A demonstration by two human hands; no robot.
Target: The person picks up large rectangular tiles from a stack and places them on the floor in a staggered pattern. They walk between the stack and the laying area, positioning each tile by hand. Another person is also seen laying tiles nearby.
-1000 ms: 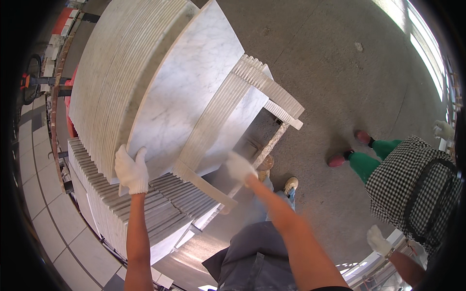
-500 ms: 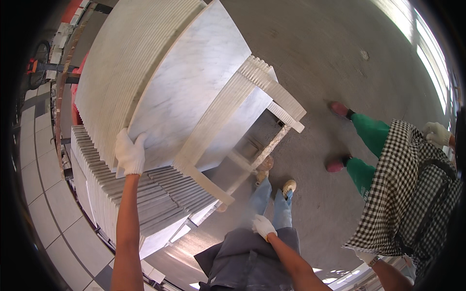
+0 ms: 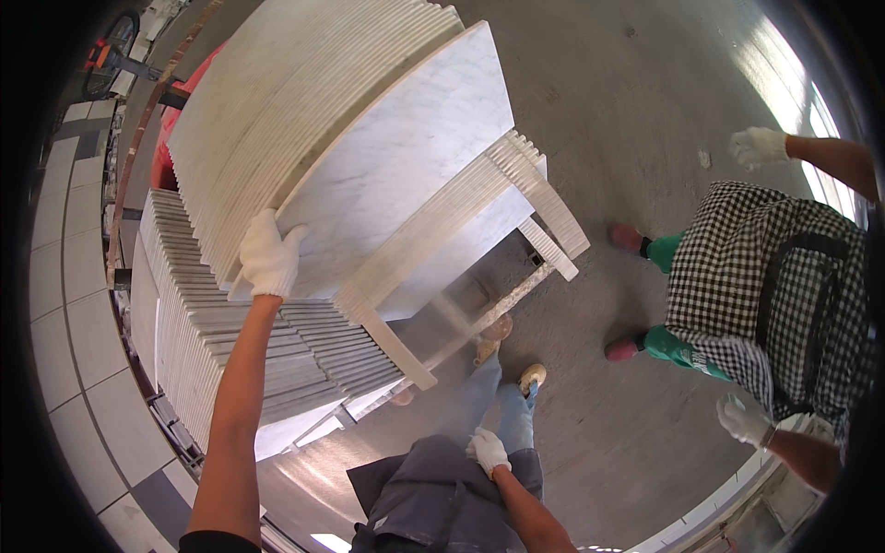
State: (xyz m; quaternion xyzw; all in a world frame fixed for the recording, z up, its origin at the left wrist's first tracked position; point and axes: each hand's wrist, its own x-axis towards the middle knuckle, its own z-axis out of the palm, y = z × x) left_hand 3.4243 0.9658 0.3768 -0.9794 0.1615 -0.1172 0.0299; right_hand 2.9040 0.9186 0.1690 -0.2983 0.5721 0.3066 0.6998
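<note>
— What is the left hand [image 3: 268,258] on?

— It wears a white knit glove and is closed over the lower edge of the front marble slab [image 3: 396,166], fingers curled on the face, left of the frame's centre. The slab is white with faint grey veining, smooth, with a straight sawn edge and square corners. It fills the upper middle of the frame, tilted, leaning back against a thick stack of like slabs [image 3: 277,111] whose edges show as fine parallel ribs.

— And the other hand?

— The right hand [image 3: 488,452], gloved too, sits low in the frame at bottom centre, loosely curled and resting against the person's grey clothing. It holds nothing.

— What else lies around the slab?

— Below the left hand, a second pile of thin slabs [image 3: 212,341] lies edge-on at the left. A narrower bundle of marble strips [image 3: 479,212] crosses in front of the slab, right of centre. A co-worker in a checked shirt [image 3: 765,276] stands at the right on the grey concrete floor [image 3: 627,111], gloved hands apart.
</note>
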